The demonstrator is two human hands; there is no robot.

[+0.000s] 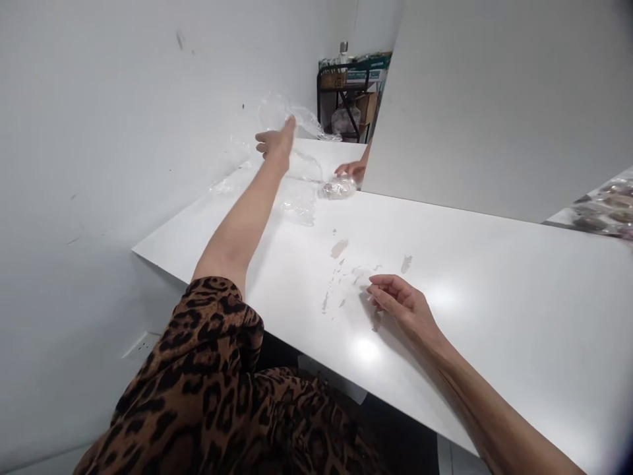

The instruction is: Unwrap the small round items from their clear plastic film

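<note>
My left hand [277, 142] is stretched out to the far left of the white table, fingers apart. It is in front of a clear plastic bag [273, 109] near the wall, and whether it touches the bag cannot be made out. More crumpled clear bags [299, 201] lie below and beside it on the tabletop. Closer to me, my right hand [403, 303] hovers over or rests on the table, fingers loosely bent and thumb slightly apart, with nothing visible in it. Grey worn marks [339, 249] show on the surface near that hand.
A tall pale panel [484, 99] stands along the table's [494, 303] far side. Another person's hand [351, 170] shows by its edge, beside a plastic-wrapped bundle [339, 188]. Wrapped items [606, 204] lie at far right. A loaded black rack [343, 92] stands behind; a wall [99, 132] bounds the left.
</note>
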